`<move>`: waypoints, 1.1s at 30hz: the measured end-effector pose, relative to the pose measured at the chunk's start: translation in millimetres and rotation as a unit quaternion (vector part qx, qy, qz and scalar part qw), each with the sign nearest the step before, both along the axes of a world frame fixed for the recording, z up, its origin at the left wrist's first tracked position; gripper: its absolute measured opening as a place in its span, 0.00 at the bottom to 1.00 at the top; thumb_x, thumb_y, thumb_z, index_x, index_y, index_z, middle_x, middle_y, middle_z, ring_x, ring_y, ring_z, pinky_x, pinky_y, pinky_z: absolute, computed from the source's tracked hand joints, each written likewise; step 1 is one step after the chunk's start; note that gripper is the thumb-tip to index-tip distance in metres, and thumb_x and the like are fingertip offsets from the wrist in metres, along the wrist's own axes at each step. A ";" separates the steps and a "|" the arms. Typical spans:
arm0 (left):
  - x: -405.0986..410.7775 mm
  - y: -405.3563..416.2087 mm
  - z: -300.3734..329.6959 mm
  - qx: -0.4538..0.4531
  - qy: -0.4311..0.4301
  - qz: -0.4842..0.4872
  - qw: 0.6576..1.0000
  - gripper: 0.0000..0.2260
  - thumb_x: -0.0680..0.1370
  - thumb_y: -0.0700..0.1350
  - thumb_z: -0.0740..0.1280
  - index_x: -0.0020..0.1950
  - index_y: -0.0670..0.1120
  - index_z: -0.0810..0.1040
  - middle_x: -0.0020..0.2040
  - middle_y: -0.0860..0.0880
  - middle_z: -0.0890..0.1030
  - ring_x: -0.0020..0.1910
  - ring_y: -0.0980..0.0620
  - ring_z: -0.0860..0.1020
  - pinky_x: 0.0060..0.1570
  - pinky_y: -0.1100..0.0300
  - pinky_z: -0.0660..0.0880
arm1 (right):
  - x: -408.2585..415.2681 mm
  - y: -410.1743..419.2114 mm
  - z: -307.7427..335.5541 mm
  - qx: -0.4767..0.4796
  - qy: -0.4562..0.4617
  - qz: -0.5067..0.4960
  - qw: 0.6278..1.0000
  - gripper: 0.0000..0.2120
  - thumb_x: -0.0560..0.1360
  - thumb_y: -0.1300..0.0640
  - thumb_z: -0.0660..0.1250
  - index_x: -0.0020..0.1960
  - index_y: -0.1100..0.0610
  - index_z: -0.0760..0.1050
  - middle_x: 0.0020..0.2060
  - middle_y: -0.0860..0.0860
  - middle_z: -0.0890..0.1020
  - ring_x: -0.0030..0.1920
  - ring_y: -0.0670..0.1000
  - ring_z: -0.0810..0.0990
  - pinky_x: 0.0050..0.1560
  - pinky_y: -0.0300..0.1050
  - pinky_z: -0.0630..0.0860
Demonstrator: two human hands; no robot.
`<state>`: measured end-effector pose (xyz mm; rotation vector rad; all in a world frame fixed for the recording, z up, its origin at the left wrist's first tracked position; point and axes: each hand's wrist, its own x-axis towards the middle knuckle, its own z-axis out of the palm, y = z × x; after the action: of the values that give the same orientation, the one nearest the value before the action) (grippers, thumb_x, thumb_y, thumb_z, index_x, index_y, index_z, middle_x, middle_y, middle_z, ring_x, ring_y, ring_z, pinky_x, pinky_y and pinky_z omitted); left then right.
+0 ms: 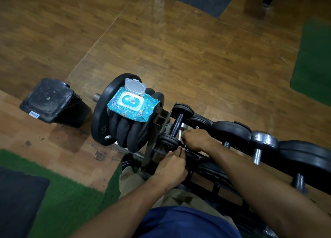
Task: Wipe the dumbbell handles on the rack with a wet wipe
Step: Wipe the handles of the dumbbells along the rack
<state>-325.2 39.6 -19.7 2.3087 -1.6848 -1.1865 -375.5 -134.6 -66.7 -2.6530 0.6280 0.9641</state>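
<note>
Black iron dumbbells (231,132) line rack (157,123). Right hand (195,139) grip curled round handle near rack's end, wipe not visible. Left hand (172,166) grips neighbouring dumbbell end. Wipe pack (132,106) lies open on plates (123,128). Wiping underway; next: rub along handle.

Dim indoor light; glare streak on floor (161,13); wide-angle edge bending.

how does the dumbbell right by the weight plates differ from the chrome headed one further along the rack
The end dumbbell has black disc heads and a dark handle; the chrome dumbbell has a rounded, shiny metal head and a bright handle. The end dumbbell lies beside the right hand; the chrome one lies further along, past a big black head, with no hand on it. Both rest across the same rack, handles pointing toward the person.
</note>
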 end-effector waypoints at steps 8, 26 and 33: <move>0.0 -0.9 2.4 0.001 -0.019 -0.021 1.000 0.35 0.83 0.52 0.63 0.83 0.39 0.51 0.83 0.40 0.54 0.79 0.41 0.61 0.79 0.54 0.53 | -29.5 -9.1 15.3 0.190 -0.092 -0.103 0.972 0.08 0.76 0.56 0.68 0.49 0.48 0.85 0.47 0.45 0.85 0.48 0.46 0.81 0.49 0.46 0.76; -1.6 -5.5 9.9 0.026 -0.032 -0.044 0.998 0.34 0.84 0.51 0.62 0.83 0.38 0.51 0.84 0.41 0.53 0.80 0.41 0.60 0.78 0.53 0.55 | -50.2 -5.8 -22.3 0.284 -0.262 -0.745 0.543 0.11 0.76 0.72 0.64 0.40 0.61 0.78 0.41 0.56 0.80 0.38 0.50 0.77 0.38 0.40 0.74; -6.7 -8.1 11.4 0.024 -0.034 -0.022 0.999 0.34 0.83 0.50 0.63 0.83 0.37 0.53 0.83 0.41 0.55 0.79 0.42 0.61 0.77 0.53 0.56 | -56.0 5.9 -12.9 0.306 -0.187 -0.749 0.557 0.08 0.76 0.70 0.62 0.47 0.60 0.77 0.41 0.58 0.80 0.37 0.51 0.80 0.32 0.39 0.73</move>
<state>-331.8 31.5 -8.4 2.3770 -1.7573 -1.1820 -431.5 -128.7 -79.6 -0.8444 1.5477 -0.0306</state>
